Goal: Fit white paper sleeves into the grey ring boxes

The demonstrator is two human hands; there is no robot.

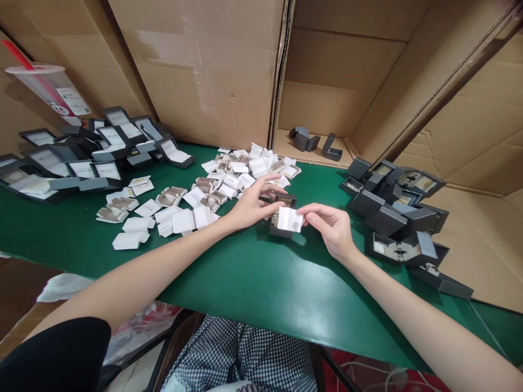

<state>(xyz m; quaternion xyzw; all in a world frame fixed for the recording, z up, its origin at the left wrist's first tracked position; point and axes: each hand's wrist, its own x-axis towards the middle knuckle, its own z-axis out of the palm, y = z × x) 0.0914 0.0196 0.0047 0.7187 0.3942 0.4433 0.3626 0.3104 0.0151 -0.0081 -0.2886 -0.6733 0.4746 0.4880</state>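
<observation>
A small black box (280, 232) stands with its lid up on the green table in front of me. My left hand (254, 203) is closed around its left side, fingers at the lid and thumb across the front. Between the thumb and fingertips of my right hand (330, 224) is the edge of a white folded card insert (290, 220). The insert covers part of the box, so most of the inside is hidden. Just left of the box lies a loose heap of similar white inserts (231, 182), some showing brown undersides.
Open black boxes with white inserts (111, 136) are piled at the far left, near a plastic cup (53, 90) with a red straw. More black boxes (394, 218) are stacked at right. Several boxes (304, 140) sit inside a large open carton (351, 65) behind the table (253, 283).
</observation>
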